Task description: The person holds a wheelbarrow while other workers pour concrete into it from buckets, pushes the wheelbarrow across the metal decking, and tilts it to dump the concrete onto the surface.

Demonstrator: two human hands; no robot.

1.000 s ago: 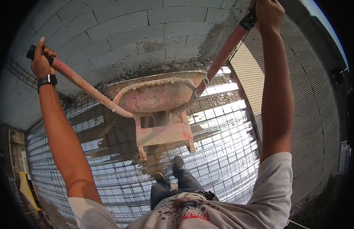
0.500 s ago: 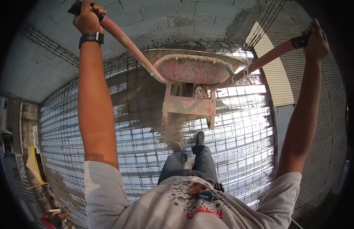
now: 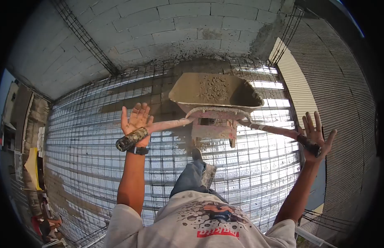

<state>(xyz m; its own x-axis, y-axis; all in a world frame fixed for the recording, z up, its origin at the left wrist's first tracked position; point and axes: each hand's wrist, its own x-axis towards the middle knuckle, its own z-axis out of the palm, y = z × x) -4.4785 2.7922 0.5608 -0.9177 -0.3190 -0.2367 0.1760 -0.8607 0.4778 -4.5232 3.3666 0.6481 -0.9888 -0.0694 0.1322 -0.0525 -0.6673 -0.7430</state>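
Note:
A pink, concrete-splattered wheelbarrow [image 3: 218, 112] stands in front of me, its tray lined with wet grey concrete [image 3: 214, 89]. Its left handle, with a worn dark grip [image 3: 132, 139], lies across the palm and wrist of my left hand [image 3: 137, 119]. The fingers of that hand are stretched out and spread, not wrapped round the grip. Over on the right, my right hand [image 3: 315, 133] is also spread open, with the black right grip [image 3: 310, 145] against its palm. Each hand touches its handle without closing on it.
A steel mesh [image 3: 96, 153] covers shiny corrugated decking under my feet, with wet concrete [image 3: 167, 99] spread around the wheelbarrow. A grey block wall [image 3: 183, 25] rises ahead, and corrugated sheeting [image 3: 340, 82] stands at right. Another person [image 3: 49, 227] is at lower left.
The handles have come down and back towards me, and the tipped wheelbarrow now stands level with its tray's inside showing. Both hands have gone from gripping the handles to spread open.

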